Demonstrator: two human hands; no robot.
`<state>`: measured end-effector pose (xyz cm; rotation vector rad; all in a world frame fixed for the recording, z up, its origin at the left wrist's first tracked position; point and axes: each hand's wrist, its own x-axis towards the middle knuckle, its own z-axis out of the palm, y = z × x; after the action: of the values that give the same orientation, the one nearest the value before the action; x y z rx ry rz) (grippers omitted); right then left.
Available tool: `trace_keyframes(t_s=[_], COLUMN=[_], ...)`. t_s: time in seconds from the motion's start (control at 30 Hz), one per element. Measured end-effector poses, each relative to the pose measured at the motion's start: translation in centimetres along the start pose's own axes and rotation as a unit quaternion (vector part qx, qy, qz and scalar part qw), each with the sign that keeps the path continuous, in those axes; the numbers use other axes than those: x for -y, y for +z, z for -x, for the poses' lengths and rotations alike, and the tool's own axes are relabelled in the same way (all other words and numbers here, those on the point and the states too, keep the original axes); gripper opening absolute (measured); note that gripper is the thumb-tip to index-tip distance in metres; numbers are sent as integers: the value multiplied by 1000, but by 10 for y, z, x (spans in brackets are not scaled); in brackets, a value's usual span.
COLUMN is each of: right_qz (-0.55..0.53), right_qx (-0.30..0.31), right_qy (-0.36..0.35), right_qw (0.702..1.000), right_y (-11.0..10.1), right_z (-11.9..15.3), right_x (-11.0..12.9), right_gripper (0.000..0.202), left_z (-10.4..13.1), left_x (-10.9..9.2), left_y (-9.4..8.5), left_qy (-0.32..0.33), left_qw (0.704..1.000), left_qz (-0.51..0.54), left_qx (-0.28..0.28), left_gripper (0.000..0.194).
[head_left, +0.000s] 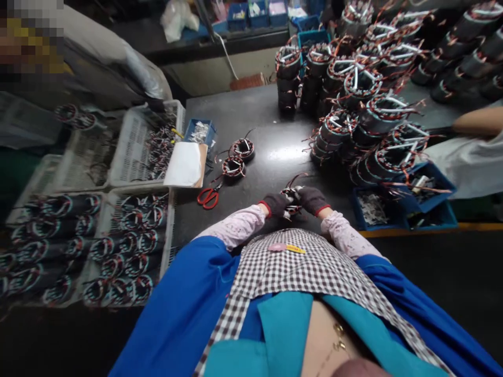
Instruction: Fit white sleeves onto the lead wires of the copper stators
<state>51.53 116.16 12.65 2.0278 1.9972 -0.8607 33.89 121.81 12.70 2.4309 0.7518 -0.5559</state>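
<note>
On the dark table in front of my body lies a motor stator (293,208) with copper windings and loose lead wires sticking up. My left hand (278,203), in a dark glove with a red cuff, grips its left side. From the right, my right hand (311,199), gloved alike, closes on the same stator with the fingertips near its top. Fine finger detail is too small to make out. Beyond my left hand stand two more stators, one (233,167) nearer and one (242,150) farther. Red-handled scissors (208,197) lie left of them.
Stacked stators (361,86) fill the table's right rear. Blue bins (404,222) with small parts stand at the right edge. White crates (113,193) of stators, a white pad (184,165) and a small blue bin (199,132) are on the left. Other people's sleeves (467,165) show at both sides.
</note>
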Motion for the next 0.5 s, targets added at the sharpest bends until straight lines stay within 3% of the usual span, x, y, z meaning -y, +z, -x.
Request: trace_keyframes(t_s=[0.07, 0.2, 0.3, 0.5], right_qz=[21, 84, 130, 152], right_qx=[-28, -100, -97, -115], right_qy=[-18, -34, -35, -35], right_qw=[999, 991, 986, 981], right_y=[0, 4, 6, 19], right_z=[-1, -14, -27, -29], right_x=[1, 15, 26, 21], right_gripper=[42, 45, 42, 37], left_z=[-9, -7, 2, 3], left_x=[-8, -8, -7, 7], left_y=[10, 24, 33, 36], left_qy=[-10, 11, 4, -2], left_qw=[1000, 999, 999, 994], left_qz=[-24, -5, 9, 59], left_qx=[12, -30, -51, -93], left_gripper=[46, 33, 23, 31])
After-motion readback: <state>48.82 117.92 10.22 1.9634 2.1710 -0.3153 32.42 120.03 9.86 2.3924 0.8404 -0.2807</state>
